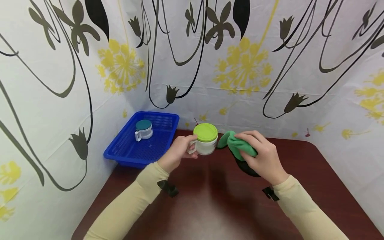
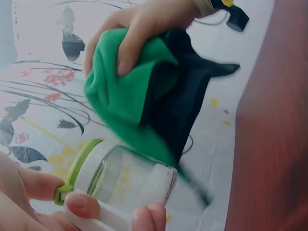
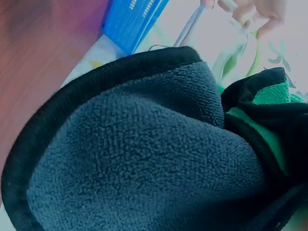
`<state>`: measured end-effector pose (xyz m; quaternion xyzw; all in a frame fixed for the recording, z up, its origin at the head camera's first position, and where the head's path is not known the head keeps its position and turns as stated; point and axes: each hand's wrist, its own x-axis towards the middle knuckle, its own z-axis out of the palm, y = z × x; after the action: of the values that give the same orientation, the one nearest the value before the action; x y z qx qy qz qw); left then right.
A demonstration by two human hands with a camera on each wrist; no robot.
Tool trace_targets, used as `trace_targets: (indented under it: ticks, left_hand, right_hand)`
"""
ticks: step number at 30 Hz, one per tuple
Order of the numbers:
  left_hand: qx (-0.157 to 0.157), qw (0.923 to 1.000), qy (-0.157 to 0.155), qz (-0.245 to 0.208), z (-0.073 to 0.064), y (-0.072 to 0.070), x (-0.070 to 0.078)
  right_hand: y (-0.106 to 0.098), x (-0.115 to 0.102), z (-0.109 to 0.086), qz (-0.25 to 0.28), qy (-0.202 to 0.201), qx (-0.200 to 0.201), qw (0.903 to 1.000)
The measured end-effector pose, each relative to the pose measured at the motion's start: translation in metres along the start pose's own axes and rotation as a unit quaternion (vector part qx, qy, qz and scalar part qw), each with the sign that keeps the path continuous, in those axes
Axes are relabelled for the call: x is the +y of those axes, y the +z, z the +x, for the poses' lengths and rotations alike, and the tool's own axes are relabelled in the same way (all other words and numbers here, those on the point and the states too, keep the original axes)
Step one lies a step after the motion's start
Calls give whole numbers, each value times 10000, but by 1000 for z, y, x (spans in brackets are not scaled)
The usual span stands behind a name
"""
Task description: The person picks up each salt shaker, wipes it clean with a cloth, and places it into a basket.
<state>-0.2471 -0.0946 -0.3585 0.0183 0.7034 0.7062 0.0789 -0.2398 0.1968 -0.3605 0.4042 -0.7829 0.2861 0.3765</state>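
A clear jar (image 1: 206, 146) with a lime-green lid (image 1: 205, 132) and a white handle is held above the table by my left hand (image 1: 179, 148). In the left wrist view the thumb and fingers close round the handle of the jar (image 2: 132, 178). My right hand (image 1: 264, 156) grips a bunched cloth (image 1: 238, 145), green on one side and dark on the other. The cloth (image 2: 130, 86) hangs right beside the jar; whether they touch is unclear. In the right wrist view the dark side of the cloth (image 3: 144, 159) covers most of the picture and hides the right hand.
At the back left stands a blue plastic basket (image 1: 126, 154) holding another clear jar (image 1: 146, 134) with a teal lid and white handle. Beneath the hands lies a dark red-brown table (image 1: 192, 203). A white patterned curtain (image 1: 192, 76) surrounds its back and sides.
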Motion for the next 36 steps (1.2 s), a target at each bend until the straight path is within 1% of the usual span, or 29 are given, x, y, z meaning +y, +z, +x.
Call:
trace_targets:
  ticks: [2, 5, 8, 11, 13, 16, 20, 23, 28, 32, 36]
  left_hand:
    - [95, 9999, 12, 37, 2, -9, 3]
    - [267, 9996, -30, -37, 8, -26, 7]
    - [466, 9984, -195, -267, 15, -45, 8]
    - [665, 9963, -400, -361, 23, -66, 9]
    - [808, 9946, -520, -384, 29, -80, 9]
    - [1041, 9919, -618, -383, 38, -101, 9]
    - [1396, 9867, -741, -380, 49, -124, 4]
    - [1561, 9837, -814, -362, 57, -139, -2]
    - [1599, 9828, -849, -366, 69, -160, -9]
    - [1713, 9800, -913, -445, 84, -176, -13]
    - [1827, 9766, -1046, -438, 97, -191, -18]
  right_hand:
    - [-6, 4, -1, 5, 89, 57, 9999]
    - [-13, 11, -4, -40, 187, 96, 9998]
    - [-22, 17, -8, -168, 262, 77, 9995]
    - [-30, 24, -12, -301, 349, 61, 9989]
    - [-36, 29, -15, -395, 403, 66, 9984]
    - [-44, 36, -18, -520, 494, 111, 9974]
    - [-52, 44, -21, -621, 601, 200, 9961]
    - [-55, 49, -24, -660, 685, 247, 9952]
    - [-56, 53, -27, -697, 814, 295, 9938]
    - [-55, 57, -29, -667, 896, 324, 9932]
    - [-55, 61, -30, -636, 970, 369, 9926]
